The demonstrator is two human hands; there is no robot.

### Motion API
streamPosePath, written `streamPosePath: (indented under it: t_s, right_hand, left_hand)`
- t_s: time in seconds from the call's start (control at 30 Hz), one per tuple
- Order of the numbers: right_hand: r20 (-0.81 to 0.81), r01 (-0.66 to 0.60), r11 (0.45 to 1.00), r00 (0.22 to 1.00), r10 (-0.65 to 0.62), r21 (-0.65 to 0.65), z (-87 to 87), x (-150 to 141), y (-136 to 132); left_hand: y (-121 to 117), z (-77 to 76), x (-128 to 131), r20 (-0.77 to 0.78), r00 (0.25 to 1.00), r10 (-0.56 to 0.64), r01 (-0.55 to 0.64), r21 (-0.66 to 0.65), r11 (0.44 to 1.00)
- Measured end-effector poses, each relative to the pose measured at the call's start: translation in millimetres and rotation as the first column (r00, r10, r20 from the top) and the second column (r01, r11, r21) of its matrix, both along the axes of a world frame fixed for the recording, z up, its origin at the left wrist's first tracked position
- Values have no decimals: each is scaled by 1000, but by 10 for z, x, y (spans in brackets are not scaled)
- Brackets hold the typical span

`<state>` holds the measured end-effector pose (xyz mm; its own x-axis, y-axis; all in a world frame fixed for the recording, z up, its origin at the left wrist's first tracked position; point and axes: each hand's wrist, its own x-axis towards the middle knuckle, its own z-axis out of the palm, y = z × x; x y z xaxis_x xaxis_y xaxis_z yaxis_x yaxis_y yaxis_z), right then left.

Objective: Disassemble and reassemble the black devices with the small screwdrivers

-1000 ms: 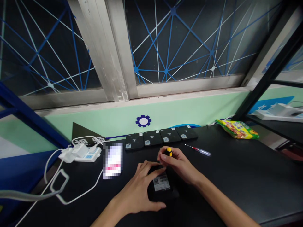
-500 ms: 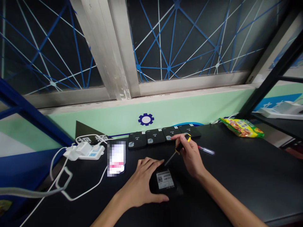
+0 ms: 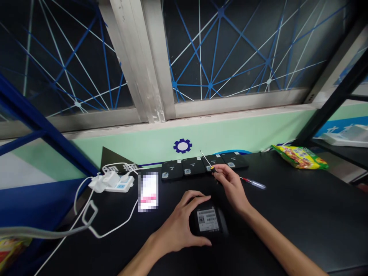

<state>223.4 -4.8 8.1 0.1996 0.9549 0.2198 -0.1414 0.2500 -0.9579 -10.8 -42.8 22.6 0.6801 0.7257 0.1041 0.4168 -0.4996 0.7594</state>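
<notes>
A black, rounded box-shaped device point(image 3: 220, 222) with a white printed label stands on the dark table, slightly blurred. My left hand point(image 3: 184, 220) spans it from the left, fingers at its far edge and thumb at its near edge. Above and to the right, my right hand point(image 3: 230, 186) grips a screwdriver point(image 3: 207, 160) by its black and yellow handle. The thin metal shaft points up and to the left, away from the device. Just beyond my right hand lies a second screwdriver point(image 3: 254, 183) with a clear handle and a red part.
Several flat black boxes point(image 3: 193, 166) stand in a row along the wall. To the left are a lit phone point(image 3: 148, 191) and a white power strip point(image 3: 119, 184) with plugs and loose cables. A yellow-green snack bag point(image 3: 300, 156) lies at the back right.
My right hand has swung the screwdriver from the device's far edge, so its tip now points upward. The device and my left hand appear farther right, partly because the view shifted.
</notes>
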Motion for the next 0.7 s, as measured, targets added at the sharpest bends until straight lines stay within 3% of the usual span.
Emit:
streamPosePath:
  t_s: [0.2,0.37,0.57,0.7]
  right_hand:
    - [227,-4,1000,974,1,12,-147,102,67]
    - [475,-35,997,880,-3,71,-190,132,76]
    - [626,-138,985,779,45,102,-241,57,45]
    - [692,-179,979,719,60,101,-269,43,36]
  left_hand:
    - [-14,41,-17,96,995,22,-20,-22,1000]
    - [51,-36,-31,217,959,180,-130,-226,965]
    - [136,-75,-65,257,932,257,-119,-453,883]
    - [163,-115,-92,259,928,267,-103,-512,853]
